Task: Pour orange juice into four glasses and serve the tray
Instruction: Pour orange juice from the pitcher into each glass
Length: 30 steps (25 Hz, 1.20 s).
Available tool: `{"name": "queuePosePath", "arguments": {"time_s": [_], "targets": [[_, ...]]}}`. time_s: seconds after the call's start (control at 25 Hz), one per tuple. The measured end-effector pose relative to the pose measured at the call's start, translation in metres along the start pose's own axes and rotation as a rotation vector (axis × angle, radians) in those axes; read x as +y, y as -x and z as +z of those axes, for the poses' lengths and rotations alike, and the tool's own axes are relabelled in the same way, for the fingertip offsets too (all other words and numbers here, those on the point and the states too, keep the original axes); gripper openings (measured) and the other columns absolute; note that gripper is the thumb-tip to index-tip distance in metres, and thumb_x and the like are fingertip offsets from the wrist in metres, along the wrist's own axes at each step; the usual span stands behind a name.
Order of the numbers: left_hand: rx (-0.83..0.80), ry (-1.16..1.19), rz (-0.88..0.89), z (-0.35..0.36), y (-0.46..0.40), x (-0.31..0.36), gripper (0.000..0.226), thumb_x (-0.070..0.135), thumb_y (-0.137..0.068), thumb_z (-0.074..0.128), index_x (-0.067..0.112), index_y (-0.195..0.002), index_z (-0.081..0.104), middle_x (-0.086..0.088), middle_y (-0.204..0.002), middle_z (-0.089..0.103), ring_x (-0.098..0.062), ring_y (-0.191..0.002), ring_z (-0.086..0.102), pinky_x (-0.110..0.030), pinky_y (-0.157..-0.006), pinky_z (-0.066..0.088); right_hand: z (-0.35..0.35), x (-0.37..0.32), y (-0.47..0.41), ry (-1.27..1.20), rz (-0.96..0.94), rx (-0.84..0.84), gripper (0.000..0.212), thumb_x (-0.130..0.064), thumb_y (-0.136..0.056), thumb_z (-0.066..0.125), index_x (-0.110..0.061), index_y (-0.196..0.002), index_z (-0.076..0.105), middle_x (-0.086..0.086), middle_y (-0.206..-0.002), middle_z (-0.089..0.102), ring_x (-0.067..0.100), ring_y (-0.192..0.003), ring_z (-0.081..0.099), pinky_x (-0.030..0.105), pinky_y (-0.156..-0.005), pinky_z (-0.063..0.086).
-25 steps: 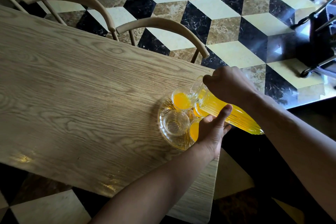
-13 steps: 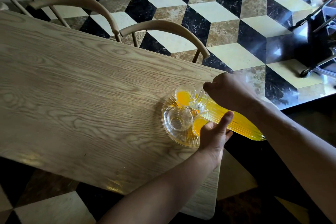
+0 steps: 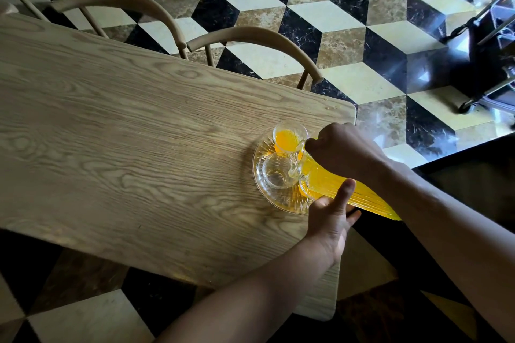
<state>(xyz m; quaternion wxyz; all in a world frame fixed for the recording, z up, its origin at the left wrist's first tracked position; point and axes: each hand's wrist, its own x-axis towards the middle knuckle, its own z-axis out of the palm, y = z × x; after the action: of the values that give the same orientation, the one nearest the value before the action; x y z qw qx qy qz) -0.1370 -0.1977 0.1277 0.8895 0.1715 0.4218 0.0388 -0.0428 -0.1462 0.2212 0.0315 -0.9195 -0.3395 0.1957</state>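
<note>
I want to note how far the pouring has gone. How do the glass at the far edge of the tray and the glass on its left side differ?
The far glass holds orange juice; the left glass looks clear and empty. The pitcher, tilted by the right hand, has its spout over the left glass, not the far glass. Both are small clear glasses standing upright on the glass tray, which the left hand steadies.

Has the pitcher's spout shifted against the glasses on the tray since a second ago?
Yes. The pitcher has swung its spout away from the far filled glass, toward the person, to hang over the empty glass on the tray.
</note>
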Motion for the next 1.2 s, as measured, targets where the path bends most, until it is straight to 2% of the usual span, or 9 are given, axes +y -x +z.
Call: {"name": "queuePosePath", "arguments": {"time_s": [0.2, 0.32, 0.6, 0.84, 1.04, 1.2], "targets": [[0.019, 0.043, -0.034, -0.001, 0.003, -0.002, 0.116, 0.064, -0.011, 0.098, 0.01, -0.102, 0.051, -0.015, -0.11, 0.056, -0.026, -0.101, 0.06, -0.03, -0.07, 0.064, 0.004, -0.002, -0.001, 0.027, -0.004, -0.022, 0.051, -0.044, -0.095, 0.052, -0.005, -0.063, 0.051, 0.009, -0.06, 0.052, 0.027, -0.05, 0.044, 0.027, -0.05, 0.038], [0.025, 0.04, -0.038, -0.002, 0.003, -0.003, 0.116, 0.065, -0.009, 0.097, 0.01, -0.101, 0.053, -0.014, -0.109, 0.058, -0.026, -0.102, 0.061, -0.031, -0.074, 0.063, 0.006, -0.004, -0.003, 0.037, 0.0, -0.048, 0.051, -0.044, -0.095, 0.051, -0.006, -0.063, 0.05, 0.009, -0.062, 0.052, 0.027, -0.051, 0.044, 0.027, -0.051, 0.038], [0.037, 0.065, -0.042, -0.002, 0.001, -0.002, 0.117, 0.065, -0.007, 0.097, 0.009, -0.097, 0.049, -0.008, -0.091, 0.05, -0.021, -0.089, 0.059, -0.039, -0.083, 0.062, 0.009, -0.008, -0.007, 0.048, 0.02, -0.076, 0.049, -0.044, -0.094, 0.051, -0.008, -0.062, 0.047, 0.007, -0.062, 0.051, 0.026, -0.052, 0.045, 0.027, -0.052, 0.039], [0.053, 0.071, -0.062, -0.001, 0.003, 0.0, 0.117, 0.066, -0.005, 0.096, 0.008, -0.096, 0.052, -0.01, -0.093, 0.052, -0.023, -0.092, 0.061, -0.043, -0.089, 0.061, 0.012, -0.01, -0.01, 0.077, 0.012, -0.084, 0.048, -0.044, -0.094, 0.051, -0.007, -0.063, 0.048, 0.007, -0.061, 0.052, 0.026, -0.051, 0.048, 0.027, -0.053, 0.041], [0.065, 0.082, -0.08, 0.002, 0.008, 0.004, 0.122, 0.065, 0.0, 0.095, 0.006, -0.099, 0.053, -0.014, -0.103, 0.056, -0.026, -0.099, 0.064, -0.04, -0.083, 0.062, 0.012, -0.01, -0.012, 0.08, 0.017, -0.097, 0.046, -0.04, -0.094, 0.052, -0.007, -0.063, 0.051, 0.007, -0.06, 0.053, 0.025, -0.05, 0.047, 0.027, -0.053, 0.039], [0.078, 0.086, -0.09, 0.003, 0.012, 0.005, 0.125, 0.065, 0.002, 0.095, 0.006, -0.101, 0.054, -0.016, -0.106, 0.058, -0.025, -0.096, 0.065, -0.038, -0.08, 0.062, 0.013, -0.013, -0.012, 0.108, 0.008, -0.1, 0.047, -0.04, -0.096, 0.051, -0.008, -0.061, 0.047, 0.006, -0.06, 0.049, 0.023, -0.05, 0.046, 0.025, -0.051, 0.037]]}}
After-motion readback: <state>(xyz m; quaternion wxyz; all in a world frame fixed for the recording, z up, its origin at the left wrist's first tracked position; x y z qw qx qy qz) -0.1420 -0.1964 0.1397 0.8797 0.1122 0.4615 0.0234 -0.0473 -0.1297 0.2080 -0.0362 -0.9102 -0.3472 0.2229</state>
